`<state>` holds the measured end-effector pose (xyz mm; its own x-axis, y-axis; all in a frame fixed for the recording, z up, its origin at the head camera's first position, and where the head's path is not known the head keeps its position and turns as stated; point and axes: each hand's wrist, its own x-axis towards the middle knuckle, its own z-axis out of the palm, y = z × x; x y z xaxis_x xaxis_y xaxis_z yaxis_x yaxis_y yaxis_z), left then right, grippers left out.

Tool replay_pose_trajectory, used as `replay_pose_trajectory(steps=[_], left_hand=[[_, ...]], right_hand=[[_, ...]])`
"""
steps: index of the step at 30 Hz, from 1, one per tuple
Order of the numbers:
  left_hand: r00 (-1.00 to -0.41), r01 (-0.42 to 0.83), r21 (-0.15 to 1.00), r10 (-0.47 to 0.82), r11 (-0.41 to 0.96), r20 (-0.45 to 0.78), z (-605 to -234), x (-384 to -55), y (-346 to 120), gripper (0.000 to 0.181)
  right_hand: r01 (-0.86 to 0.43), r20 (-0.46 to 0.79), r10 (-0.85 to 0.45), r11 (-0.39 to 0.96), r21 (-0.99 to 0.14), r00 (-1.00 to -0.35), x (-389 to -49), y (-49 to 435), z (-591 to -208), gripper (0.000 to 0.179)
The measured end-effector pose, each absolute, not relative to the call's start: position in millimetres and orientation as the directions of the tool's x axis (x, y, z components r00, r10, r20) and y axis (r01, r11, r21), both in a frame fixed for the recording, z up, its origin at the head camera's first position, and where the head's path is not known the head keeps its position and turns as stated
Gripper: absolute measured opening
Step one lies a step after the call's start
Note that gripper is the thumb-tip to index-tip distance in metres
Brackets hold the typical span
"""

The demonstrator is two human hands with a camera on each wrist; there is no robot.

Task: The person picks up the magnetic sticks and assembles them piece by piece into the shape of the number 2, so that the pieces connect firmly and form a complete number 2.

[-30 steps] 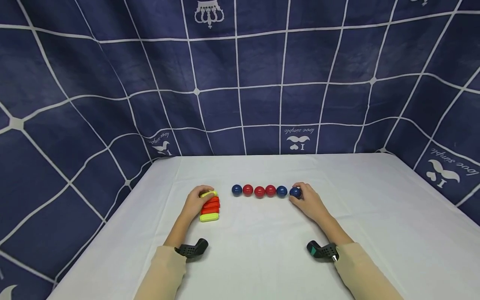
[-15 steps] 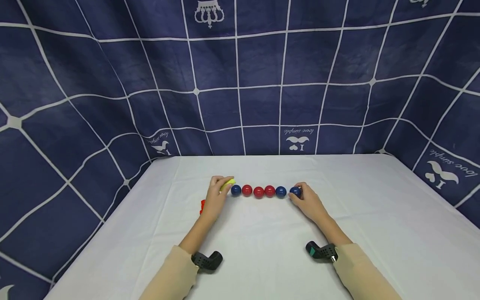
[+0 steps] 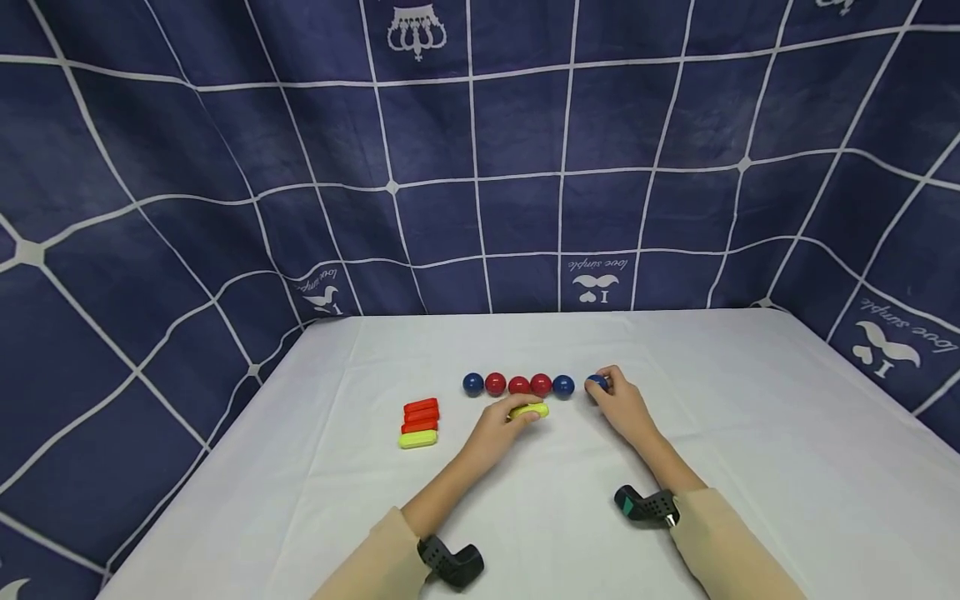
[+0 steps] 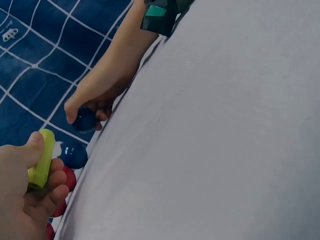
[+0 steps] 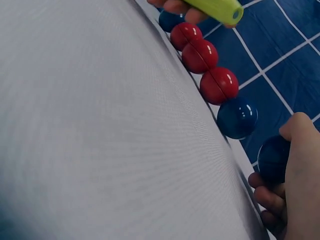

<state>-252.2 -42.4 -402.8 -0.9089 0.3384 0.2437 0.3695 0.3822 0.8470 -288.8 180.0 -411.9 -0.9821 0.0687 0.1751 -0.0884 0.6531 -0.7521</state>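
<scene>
My left hand (image 3: 491, 432) pinches a yellow-green oblong piece (image 3: 536, 410) between thumb and fingers, in front of the row of balls. In the right wrist view this oblong piece (image 5: 220, 9) shows a small hole in its end. My right hand (image 3: 628, 414) grips a blue ball (image 3: 597, 382) at the right end of the row, slightly apart from its neighbour. That neighbour is another blue ball (image 3: 563, 386). Three red balls (image 3: 495, 384) sit left of it, the middle one partly behind my left fingers. A further blue ball (image 3: 473, 384) ends the row at the left.
Left of the balls, three red oblong pieces (image 3: 421, 415) lie stacked front to back, with a yellow-green oblong piece (image 3: 417, 439) nearest me. Everything lies on a white cloth-covered table (image 3: 570, 517). A dark blue gridded curtain (image 3: 517, 208) stands behind and along the sides.
My left hand lifted the yellow-green oblong piece off the far end of the left column and carried it right, past the left blue ball, to the front of the row. My right hand barely shifted.
</scene>
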Motion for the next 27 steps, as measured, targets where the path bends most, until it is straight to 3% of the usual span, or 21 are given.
replay_pose_trajectory(steps=[10,15,20,27], left_hand=[[-0.909,0.357,0.862,0.347,0.359,0.232,-412,-264,-27,0.021],[-0.905,0.361,0.858,0.36,0.366,0.227,-415,-264,-31,0.019],[-0.91,0.345,0.867,0.356,0.36,0.214,-416,-265,-35,0.021],[-0.92,0.291,0.906,0.348,0.306,0.178,-415,-267,-39,0.024]], right_hand=[[-0.084,0.188,0.089,0.656,-0.75,-0.978,-287,179,-409,0.028],[-0.142,0.167,-0.02,0.623,-0.769,-0.986,-284,174,-409,0.029],[-0.146,0.077,-0.161,0.477,-0.867,-0.984,-279,167,-405,0.035],[-0.154,0.037,-0.283,0.401,-0.903,-0.958,-273,165,-405,0.029]])
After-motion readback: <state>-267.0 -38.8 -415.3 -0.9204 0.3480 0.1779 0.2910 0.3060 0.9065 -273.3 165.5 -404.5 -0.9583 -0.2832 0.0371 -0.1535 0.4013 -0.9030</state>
